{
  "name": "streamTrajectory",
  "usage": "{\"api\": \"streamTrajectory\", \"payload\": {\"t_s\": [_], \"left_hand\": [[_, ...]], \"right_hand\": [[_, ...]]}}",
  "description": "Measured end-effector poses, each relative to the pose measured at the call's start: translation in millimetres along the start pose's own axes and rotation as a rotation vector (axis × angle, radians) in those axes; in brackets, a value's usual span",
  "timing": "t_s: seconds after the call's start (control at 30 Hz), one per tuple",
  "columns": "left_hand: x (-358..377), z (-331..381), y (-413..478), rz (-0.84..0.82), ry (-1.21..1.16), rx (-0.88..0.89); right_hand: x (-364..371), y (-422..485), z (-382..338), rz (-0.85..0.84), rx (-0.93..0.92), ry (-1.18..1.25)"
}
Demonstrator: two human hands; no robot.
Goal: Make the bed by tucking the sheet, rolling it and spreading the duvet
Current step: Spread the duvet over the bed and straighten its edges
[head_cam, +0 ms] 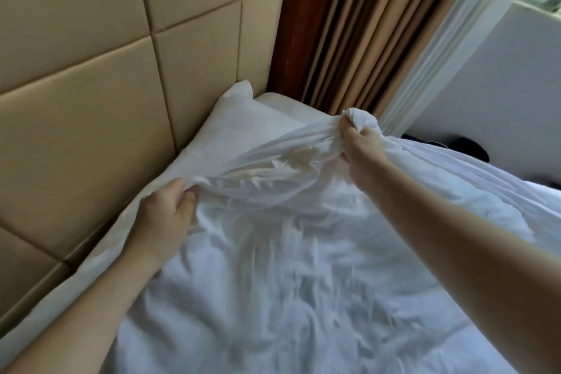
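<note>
Duvet (288, 252) on bed, top hem lifted just short of pillow (243, 124). We judge it soft, light, limp and bulky, best gripped at hem corners. Our left hand (164, 209) pinches hem beside headboard (91, 100); right hand (361, 146) fists bunched far corner. Hem runs lower left to upper right; body trails toward us.

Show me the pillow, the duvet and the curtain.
pillow (239, 130): head view, on its white top face.
duvet (273, 282): head view, on its wrinkled middle.
curtain (358, 39): head view, on its tan folds.
</note>
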State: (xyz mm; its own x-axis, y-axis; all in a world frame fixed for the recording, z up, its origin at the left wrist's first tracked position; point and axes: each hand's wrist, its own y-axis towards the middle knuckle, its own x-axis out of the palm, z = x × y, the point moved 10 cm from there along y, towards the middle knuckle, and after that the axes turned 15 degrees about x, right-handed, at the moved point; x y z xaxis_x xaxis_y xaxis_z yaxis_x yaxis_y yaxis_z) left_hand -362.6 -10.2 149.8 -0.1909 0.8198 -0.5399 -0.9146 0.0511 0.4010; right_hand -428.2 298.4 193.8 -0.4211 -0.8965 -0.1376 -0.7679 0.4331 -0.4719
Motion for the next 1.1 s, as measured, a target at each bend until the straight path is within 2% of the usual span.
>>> {"api": "streamTrajectory", "payload": {"t_s": [0.1,0.23,0.3,0.37,0.47,0.53,0.6,0.7,0.8,0.93,1.0,1.1], "left_hand": [[-21,-22,32,0.066,0.012,-0.033],[-61,-41,64,0.216,0.195,0.064],[-75,-44,67,0.306,0.263,0.115],[-77,-59,64,0.324,0.337,0.097],[-60,-103,66,0.181,0.503,-0.106],[-42,-133,66,-0.001,0.642,-0.271],[-36,-156,57,-0.101,0.709,-0.419],[-43,-178,36,-0.121,0.73,-0.544],[-41,-172,21,-0.071,0.618,-0.459],[-33,-175,-12,-0.079,0.387,-0.526],[-34,-182,-32,-0.104,0.268,-0.575],[-36,-185,-67,-0.106,-0.028,-0.612]], "right_hand": [[33,3,-25,0.018,-0.032,-0.008],[82,5,-64,-0.028,-0.083,0.052],[103,10,-73,-0.083,-0.146,0.015],[118,23,-69,-0.106,-0.209,-0.095],[148,50,-37,-0.154,-0.248,-0.428],[174,60,-1,-0.262,-0.185,-0.632],[200,61,29,-0.351,-0.186,-0.793],[237,36,48,-0.331,-0.413,-1.125],[274,-1,69,-0.379,-0.649,-1.266],[288,-11,118,-0.305,-0.716,-1.551],[284,-15,130,-0.241,-0.717,-1.552],[273,-43,143,-0.241,-0.709,-1.394]]}}
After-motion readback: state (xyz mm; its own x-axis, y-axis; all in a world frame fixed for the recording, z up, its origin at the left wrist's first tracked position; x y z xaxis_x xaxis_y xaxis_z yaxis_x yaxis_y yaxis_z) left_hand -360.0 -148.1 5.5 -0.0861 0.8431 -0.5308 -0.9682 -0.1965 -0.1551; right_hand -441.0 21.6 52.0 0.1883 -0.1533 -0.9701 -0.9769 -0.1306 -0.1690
